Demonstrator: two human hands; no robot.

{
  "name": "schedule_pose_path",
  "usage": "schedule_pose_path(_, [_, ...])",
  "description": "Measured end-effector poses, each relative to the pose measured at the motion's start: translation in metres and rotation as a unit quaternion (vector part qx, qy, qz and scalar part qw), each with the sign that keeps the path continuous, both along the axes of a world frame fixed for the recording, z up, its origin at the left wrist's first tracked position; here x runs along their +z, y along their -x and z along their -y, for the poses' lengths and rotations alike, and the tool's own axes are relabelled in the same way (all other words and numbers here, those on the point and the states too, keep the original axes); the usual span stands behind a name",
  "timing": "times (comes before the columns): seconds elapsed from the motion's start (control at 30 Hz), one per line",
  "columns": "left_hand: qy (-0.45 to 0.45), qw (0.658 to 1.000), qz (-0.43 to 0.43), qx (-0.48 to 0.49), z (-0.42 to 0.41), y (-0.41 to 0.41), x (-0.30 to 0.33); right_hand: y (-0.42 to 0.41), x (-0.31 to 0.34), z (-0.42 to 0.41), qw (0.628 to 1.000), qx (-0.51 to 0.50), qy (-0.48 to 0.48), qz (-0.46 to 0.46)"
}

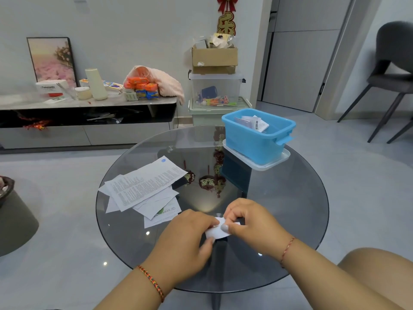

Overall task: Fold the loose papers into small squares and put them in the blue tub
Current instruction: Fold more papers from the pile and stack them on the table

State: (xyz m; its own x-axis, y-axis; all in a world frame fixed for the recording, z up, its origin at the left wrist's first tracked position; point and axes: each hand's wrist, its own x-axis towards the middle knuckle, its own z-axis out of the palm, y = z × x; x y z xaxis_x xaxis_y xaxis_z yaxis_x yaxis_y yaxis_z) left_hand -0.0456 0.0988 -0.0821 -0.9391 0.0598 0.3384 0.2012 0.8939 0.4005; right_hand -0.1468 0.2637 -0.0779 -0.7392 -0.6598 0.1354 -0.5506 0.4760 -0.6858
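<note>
Fingers of both the left hand (190, 233) and right hand (250, 220) are curled round a small folded paper (218, 230) at the table's (290, 209) near edge. Loose papers (145, 189) are piled toward the left edge, print too tiny to read. A blue tub (257, 139) with slips inside is parked at the far right edge on a clear lid (283, 156).

home living room, TV cabinet (89, 113), glass table (290, 198), toy bins (218, 90)

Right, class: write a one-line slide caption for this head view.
Both hands, left hand and right hand, fold a paper on the glass table; more papers wait, blue tub behind.
</note>
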Motion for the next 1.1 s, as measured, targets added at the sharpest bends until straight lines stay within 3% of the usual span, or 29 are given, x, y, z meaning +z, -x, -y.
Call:
schedule_pose_path(0.1, [-0.017,1.000,0.010,-0.001,-0.001,-0.003,0.000,-0.001,0.000,-0.001,1.000,0.000,0.004,0.011])
schedule_pose_path(0.3, [0.041,0.998,-0.032,0.024,-0.005,0.001,-0.006,-0.005,0.005,-0.004,1.000,0.018,0.008,-0.001])
schedule_pose_path(0.43, [0.034,0.998,-0.039,0.029,-0.006,0.000,-0.010,-0.013,0.006,-0.015,0.990,0.077,-0.087,-0.076])
schedule_pose_path(0.6, [-0.062,0.992,0.011,0.105,-0.008,0.005,-0.010,-0.011,0.006,-0.012,0.996,-0.018,-0.070,-0.056])
schedule_pose_path(0.83, [-0.075,0.979,0.050,0.185,-0.011,0.018,-0.005,-0.013,0.002,-0.007,0.988,-0.127,-0.086,-0.034])
schedule_pose_path(1.1, [-0.074,0.978,0.059,0.187,-0.009,0.022,0.001,-0.017,0.006,-0.005,0.987,-0.124,-0.093,-0.046])
